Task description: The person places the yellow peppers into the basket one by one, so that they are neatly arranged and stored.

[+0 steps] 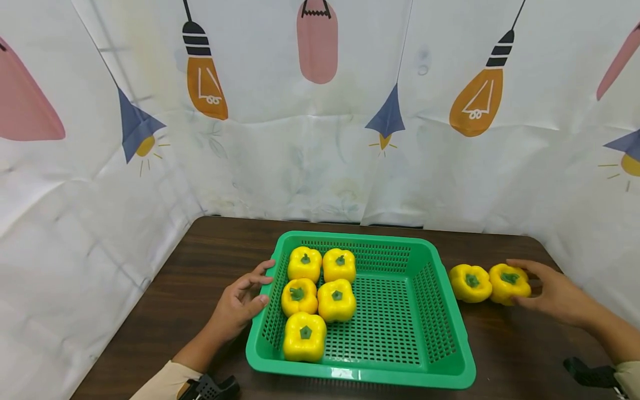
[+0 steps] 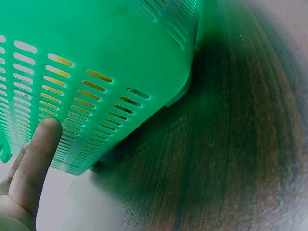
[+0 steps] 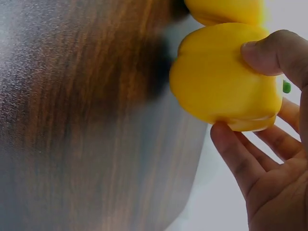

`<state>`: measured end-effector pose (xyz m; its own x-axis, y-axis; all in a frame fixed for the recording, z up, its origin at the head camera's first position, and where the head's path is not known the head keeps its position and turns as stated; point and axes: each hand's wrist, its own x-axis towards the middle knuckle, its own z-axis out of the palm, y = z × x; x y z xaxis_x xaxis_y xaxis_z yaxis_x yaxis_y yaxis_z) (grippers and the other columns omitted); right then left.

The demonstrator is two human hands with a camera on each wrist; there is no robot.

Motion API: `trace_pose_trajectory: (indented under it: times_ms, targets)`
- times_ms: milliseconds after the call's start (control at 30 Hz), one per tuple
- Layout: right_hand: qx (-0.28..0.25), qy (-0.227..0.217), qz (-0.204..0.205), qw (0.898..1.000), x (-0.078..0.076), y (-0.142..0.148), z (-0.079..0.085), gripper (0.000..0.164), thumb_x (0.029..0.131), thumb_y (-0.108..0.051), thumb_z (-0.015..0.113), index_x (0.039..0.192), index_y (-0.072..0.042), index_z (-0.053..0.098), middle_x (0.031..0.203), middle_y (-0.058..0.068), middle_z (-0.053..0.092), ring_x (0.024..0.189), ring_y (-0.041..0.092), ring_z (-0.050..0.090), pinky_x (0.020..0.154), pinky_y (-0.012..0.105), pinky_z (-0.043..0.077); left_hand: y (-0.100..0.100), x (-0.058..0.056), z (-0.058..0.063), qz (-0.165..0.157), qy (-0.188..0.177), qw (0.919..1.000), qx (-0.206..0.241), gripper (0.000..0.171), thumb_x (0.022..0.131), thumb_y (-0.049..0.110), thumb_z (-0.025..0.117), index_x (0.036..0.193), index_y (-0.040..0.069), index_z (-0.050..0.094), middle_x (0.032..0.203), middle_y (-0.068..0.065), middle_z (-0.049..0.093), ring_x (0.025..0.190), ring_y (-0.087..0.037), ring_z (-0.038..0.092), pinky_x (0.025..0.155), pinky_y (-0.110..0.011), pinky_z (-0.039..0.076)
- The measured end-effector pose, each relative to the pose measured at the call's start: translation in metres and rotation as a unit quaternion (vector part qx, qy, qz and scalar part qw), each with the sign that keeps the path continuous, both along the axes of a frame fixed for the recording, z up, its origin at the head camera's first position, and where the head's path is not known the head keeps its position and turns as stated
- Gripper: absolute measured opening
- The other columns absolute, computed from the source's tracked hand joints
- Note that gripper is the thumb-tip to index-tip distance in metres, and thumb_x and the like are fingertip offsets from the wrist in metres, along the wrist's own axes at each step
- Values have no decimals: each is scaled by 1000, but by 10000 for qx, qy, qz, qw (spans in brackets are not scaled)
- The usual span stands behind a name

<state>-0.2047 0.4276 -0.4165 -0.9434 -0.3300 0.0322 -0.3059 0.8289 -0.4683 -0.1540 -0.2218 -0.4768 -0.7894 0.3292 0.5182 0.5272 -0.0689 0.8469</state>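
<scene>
A green plastic basket (image 1: 385, 379) holds several yellow bell peppers, among them a front one (image 1: 305, 337), grouped along its left side. My left hand (image 1: 237, 304) rests against the basket's left rim with fingers spread and fairly straight; in the left wrist view a fingertip (image 2: 50, 126) touches the slotted outer wall (image 2: 110, 29). To the right of the basket, my right hand (image 1: 557, 294) grips a yellow bell pepper (image 1: 510, 282) with a green stem. The right wrist view shows the thumb on one side of this pepper (image 3: 221, 77) and fingertips on the other. Another bell pepper (image 1: 471, 282) sits beside it, next to the basket.
A dark wood-grain table (image 1: 220, 244) lies under everything. Behind it and along the left hangs a white printed sheet (image 1: 280, 166) with bulb and lamp drawings. Dark wrist devices (image 1: 210, 387) show at both forearms.
</scene>
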Motion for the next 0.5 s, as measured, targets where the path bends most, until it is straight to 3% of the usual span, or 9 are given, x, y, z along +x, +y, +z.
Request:
trace_pose_trajectory:
  times_ms: [333,500]
  targets:
    - [105,509,-125,9986,8,-4,27,83,86,-23,86,150,5,41,133,33,50,101,53,63,64,32,59,1,-1,0,-71,-9,9999,97,31,95,-13,54,126,-17,51,159,-14,39,151,-17,30,116,-27,34]
    - [151,804,-119,9966,11,-9,43,84,84,-20,87,150,6,41,133,34,47,100,56,62,66,43,61,1,-1,1,-94,91,9999,92,31,95,-16,52,125,-16,52,158,-14,40,150,-17,31,115,-26,34]
